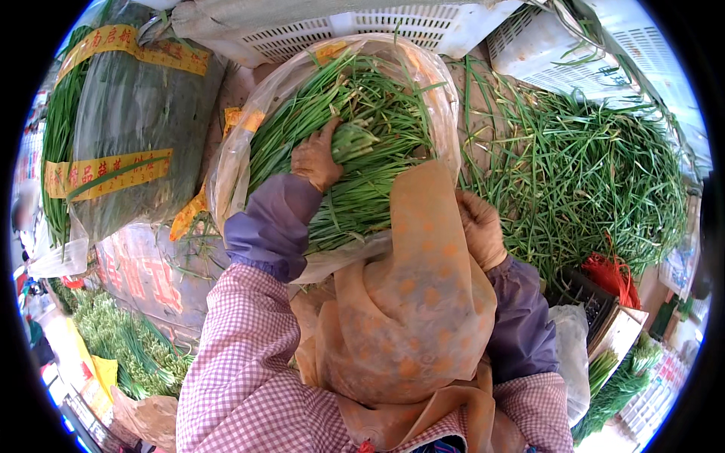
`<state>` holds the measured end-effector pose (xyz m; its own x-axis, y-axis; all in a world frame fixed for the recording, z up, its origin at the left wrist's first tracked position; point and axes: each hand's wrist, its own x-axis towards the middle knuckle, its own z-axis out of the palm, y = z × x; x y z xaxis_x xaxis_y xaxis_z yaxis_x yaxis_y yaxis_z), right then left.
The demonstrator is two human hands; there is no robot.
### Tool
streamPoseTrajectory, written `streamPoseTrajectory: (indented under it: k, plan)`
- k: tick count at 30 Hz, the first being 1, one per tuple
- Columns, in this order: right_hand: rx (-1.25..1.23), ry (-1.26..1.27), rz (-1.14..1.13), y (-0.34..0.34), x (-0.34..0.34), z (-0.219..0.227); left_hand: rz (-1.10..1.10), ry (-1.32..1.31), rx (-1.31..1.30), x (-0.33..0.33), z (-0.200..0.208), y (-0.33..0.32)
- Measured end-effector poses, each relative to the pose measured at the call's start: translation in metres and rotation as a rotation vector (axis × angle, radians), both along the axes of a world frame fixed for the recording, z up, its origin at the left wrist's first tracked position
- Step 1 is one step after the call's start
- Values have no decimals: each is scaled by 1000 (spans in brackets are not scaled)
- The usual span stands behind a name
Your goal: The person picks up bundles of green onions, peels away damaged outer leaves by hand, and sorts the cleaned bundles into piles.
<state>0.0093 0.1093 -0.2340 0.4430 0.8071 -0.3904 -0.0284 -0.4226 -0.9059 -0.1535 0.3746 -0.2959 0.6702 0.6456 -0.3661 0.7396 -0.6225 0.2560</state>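
A large clear plastic bag (226, 170) lies opened wide in front of me, full of long green garlic chives (377, 98). Over its middle, my left hand (317, 157) is closed round a small bunch of chives (353, 141), its pale cut ends pointing right. My right hand (481, 226) is at the bag's right rim, fingers curled inward. Whatever those fingers hold, if anything, is hidden. An orange-patterned sheer scarf (415, 317) hangs between my arms and covers the bag's near right part.
Loose chive leaves and trimmings (581, 181) are heaped on the right. At left stands a wrapped bale of chives (124, 128) with yellow printed tape. White slatted crates (362, 26) line the far side. Red string (610, 275) lies beside a dark crate (585, 291) at lower right.
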Motion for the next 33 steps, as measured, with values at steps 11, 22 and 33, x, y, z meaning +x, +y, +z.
streamPoseTrajectory:
  k: [11, 22, 33]
  plan:
    - [541, 268, -57, 117, -17, -10, 469, -663, -567, -63, 32, 47]
    - [334, 713, -540, 158, -114, -57, 275, -760, -379, -52, -3, -53]
    - [-490, 269, -949, 166, -106, 11, 225, -777, -121, -19, 15, 58]
